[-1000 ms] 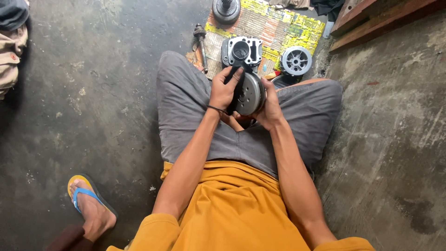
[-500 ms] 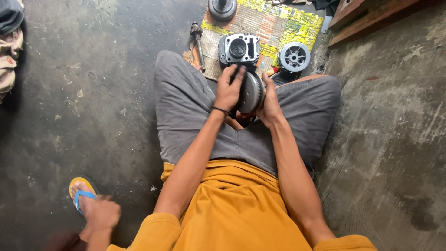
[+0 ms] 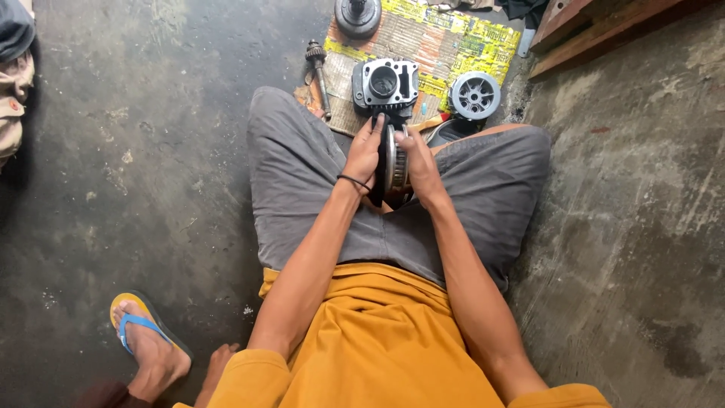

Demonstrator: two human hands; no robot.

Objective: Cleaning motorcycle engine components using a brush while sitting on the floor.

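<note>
Grip: left hand [image 3: 365, 151] and right hand [image 3: 420, 162] clamp the round metal clutch part [image 3: 395, 162] edge-on over the lap, just short of the cylinder block [image 3: 385, 83] on the mat [image 3: 453, 41]. Risk, as I judge it: side-pinch only, so a slip drops it onto the block. Versus a second ago, its face showed; now only the rim does.

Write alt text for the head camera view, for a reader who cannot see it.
Seen from above, a seated person's left hand and right hand grip a round metal engine part on edge over their lap. Ahead, a finned cylinder block, a round hub and a geared shaft lie around a printed mat on concrete.
</note>
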